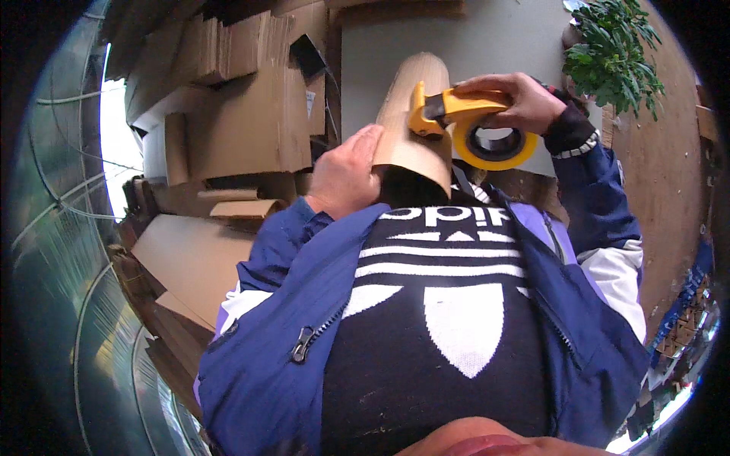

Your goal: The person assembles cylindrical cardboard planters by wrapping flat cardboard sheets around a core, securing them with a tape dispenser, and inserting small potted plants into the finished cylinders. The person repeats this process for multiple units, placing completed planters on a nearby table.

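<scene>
A sheet of brown cardboard, curved into a half-round sleeve (414,91), lies in front of my chest with its near edge arched. My left hand (348,173) is closed on the sleeve's left edge, fingers along its side. In my right hand (525,102) is a yellow tape dispenser (475,102), the fingers wrapped round its handle. Its yellow and black head rests against the right part of the cardboard. A roll of tape with a yellow rim (494,161) sits on the dispenser, below the hand. What lies under the sleeve is hidden.
Flattened cardboard boxes (251,114) are stacked at the left, with a dark flat object (306,57) near them. Behind the sleeve is a pale grey tabletop (509,45). A leafy green plant (612,57) stands at the far right. More cardboard (198,262) leans at the near left.
</scene>
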The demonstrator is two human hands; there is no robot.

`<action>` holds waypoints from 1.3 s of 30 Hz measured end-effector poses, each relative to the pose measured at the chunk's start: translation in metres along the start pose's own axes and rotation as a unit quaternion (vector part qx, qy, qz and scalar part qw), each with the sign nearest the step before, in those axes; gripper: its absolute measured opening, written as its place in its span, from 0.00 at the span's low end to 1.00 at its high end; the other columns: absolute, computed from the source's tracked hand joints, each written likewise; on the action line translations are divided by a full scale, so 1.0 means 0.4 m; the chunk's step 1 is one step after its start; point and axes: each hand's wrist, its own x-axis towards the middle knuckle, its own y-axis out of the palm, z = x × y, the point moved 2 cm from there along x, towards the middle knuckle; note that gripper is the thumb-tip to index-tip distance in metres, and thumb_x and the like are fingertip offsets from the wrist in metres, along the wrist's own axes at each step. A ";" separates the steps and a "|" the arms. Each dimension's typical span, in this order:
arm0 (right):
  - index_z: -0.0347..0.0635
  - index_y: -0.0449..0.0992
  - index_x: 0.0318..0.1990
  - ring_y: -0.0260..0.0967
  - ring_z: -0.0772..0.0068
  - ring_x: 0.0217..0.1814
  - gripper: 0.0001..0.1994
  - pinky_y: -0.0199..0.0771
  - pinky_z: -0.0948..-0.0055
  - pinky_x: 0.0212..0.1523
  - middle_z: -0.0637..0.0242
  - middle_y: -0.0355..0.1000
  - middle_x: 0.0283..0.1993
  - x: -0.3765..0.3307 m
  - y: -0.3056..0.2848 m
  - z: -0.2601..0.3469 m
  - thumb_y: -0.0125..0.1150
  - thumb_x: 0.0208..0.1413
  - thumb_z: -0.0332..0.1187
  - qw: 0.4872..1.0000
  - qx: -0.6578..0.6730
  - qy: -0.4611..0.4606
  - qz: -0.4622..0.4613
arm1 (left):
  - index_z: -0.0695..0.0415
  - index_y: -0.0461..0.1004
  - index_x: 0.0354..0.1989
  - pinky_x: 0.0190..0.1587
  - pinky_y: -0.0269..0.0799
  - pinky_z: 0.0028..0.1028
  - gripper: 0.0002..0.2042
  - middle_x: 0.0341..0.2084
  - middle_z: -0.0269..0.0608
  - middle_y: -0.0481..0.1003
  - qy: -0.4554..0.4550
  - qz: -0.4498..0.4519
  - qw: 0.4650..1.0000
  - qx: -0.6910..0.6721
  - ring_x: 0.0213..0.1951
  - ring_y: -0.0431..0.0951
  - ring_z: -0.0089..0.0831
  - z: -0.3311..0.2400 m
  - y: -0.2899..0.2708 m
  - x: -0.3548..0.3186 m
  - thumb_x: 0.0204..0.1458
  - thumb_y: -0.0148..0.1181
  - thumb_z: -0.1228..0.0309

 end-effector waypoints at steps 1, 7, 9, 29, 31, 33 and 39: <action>0.39 0.70 0.63 0.69 0.64 0.65 0.27 0.68 0.65 0.67 0.61 0.69 0.65 -0.003 0.018 0.002 0.66 0.53 0.20 0.999 -0.024 -0.027 0.036 | 0.63 0.69 0.59 0.51 0.78 0.38 0.26 0.54 0.56 0.74 -0.002 0.020 0.999 0.047 0.49 0.79 0.50 0.014 -0.003 -0.020 0.47 0.57 0.79; 0.35 0.72 0.61 0.67 0.64 0.66 0.29 0.63 0.64 0.70 0.57 0.70 0.64 -0.137 0.115 -0.036 0.68 0.48 0.17 0.985 0.037 0.165 -0.043 | 0.62 0.71 0.58 0.51 0.77 0.35 0.27 0.48 0.56 0.78 -0.080 -0.060 0.994 -0.050 0.48 0.82 0.43 0.101 0.056 -0.121 0.49 0.68 0.69; 0.34 0.71 0.61 0.66 0.65 0.67 0.29 0.61 0.65 0.71 0.57 0.69 0.64 -0.128 0.131 -0.047 0.66 0.48 0.14 0.988 0.003 0.151 -0.039 | 0.62 0.70 0.58 0.52 0.77 0.34 0.28 0.48 0.51 0.79 -0.164 -0.087 0.971 -0.154 0.48 0.82 0.39 0.128 0.097 -0.137 0.49 0.70 0.67; 0.55 0.76 0.59 0.77 0.53 0.50 0.28 0.78 0.59 0.53 0.57 0.78 0.52 0.026 0.087 -0.072 0.72 0.47 0.34 0.926 -0.360 0.039 0.104 | 0.59 0.59 0.70 0.60 0.71 0.31 0.50 0.59 0.53 0.72 -0.230 -0.035 0.954 -0.192 0.57 0.76 0.36 0.180 0.144 -0.211 0.38 0.79 0.54; 0.54 0.77 0.58 0.77 0.53 0.49 0.28 0.78 0.60 0.53 0.57 0.77 0.51 0.023 0.088 -0.083 0.72 0.44 0.30 0.921 -0.381 0.014 0.081 | 0.57 0.59 0.70 0.59 0.71 0.30 0.50 0.59 0.52 0.72 -0.247 -0.048 0.939 -0.236 0.57 0.76 0.35 0.182 0.165 -0.229 0.38 0.79 0.55; 0.53 0.77 0.57 0.77 0.52 0.48 0.29 0.79 0.61 0.52 0.57 0.77 0.50 0.032 0.088 -0.078 0.72 0.42 0.29 0.915 -0.394 0.002 0.088 | 0.60 0.62 0.68 0.60 0.71 0.34 0.46 0.58 0.55 0.72 -0.274 -0.061 0.920 -0.274 0.57 0.76 0.41 0.186 0.182 -0.240 0.40 0.77 0.57; 0.56 0.75 0.60 0.77 0.54 0.51 0.27 0.78 0.60 0.53 0.58 0.78 0.52 0.104 0.085 -0.012 0.69 0.48 0.36 0.869 -0.453 0.040 0.196 | 0.60 0.60 0.68 0.61 0.70 0.34 0.47 0.58 0.55 0.72 -0.278 -0.076 0.911 -0.296 0.58 0.75 0.41 0.200 0.216 -0.249 0.40 0.78 0.57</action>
